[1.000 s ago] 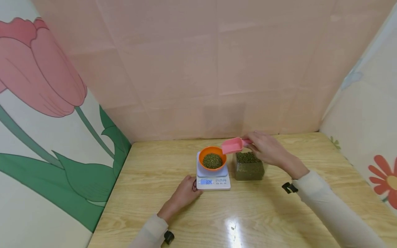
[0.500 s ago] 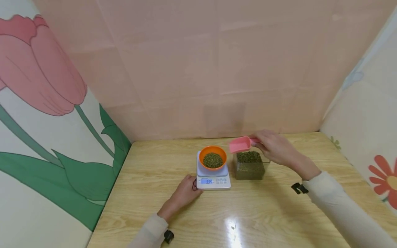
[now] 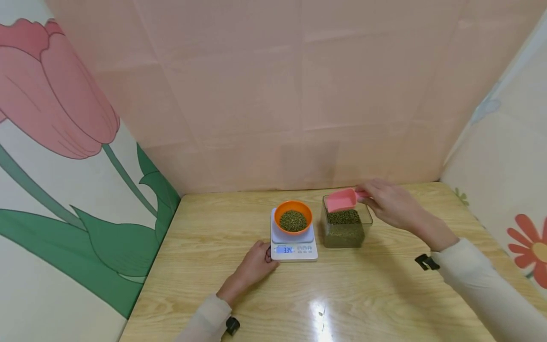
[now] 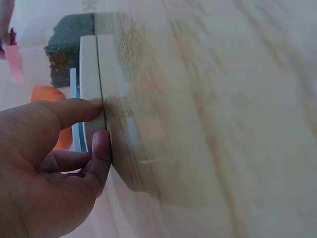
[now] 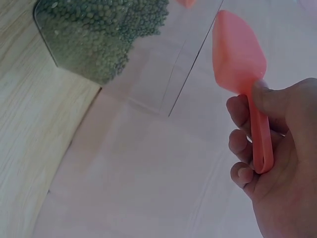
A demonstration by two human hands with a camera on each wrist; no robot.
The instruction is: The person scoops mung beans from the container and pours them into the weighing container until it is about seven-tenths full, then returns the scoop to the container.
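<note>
In the head view my right hand [image 3: 395,206] grips the handle of a pink scoop [image 3: 342,200], its fingers curled round it. The scoop hangs above a clear box [image 3: 344,237] of green beans, possibly mung beans [image 5: 106,37]. No beans show inside the scoop. My left hand [image 3: 255,263] holds the front left corner of a white kitchen scale [image 3: 295,255]; in the left wrist view its thumb and curled fingers touch the scale's edge. On the scale stands an orange bowl [image 3: 293,205] with green beans in it. The scale's display [image 3: 285,250] appears to read 334.
All of this stands on a wood-grain table [image 3: 213,228]. A pink covered wall [image 3: 239,118] rises behind its back edge. Painted flower panels close off the left [image 3: 64,104] and the right [image 3: 513,190]. The box stands just right of the scale.
My right hand has moved right with the scoop, from beside the orange bowl to over the clear box. My left hand stays at the scale, and the display reading looks the same.
</note>
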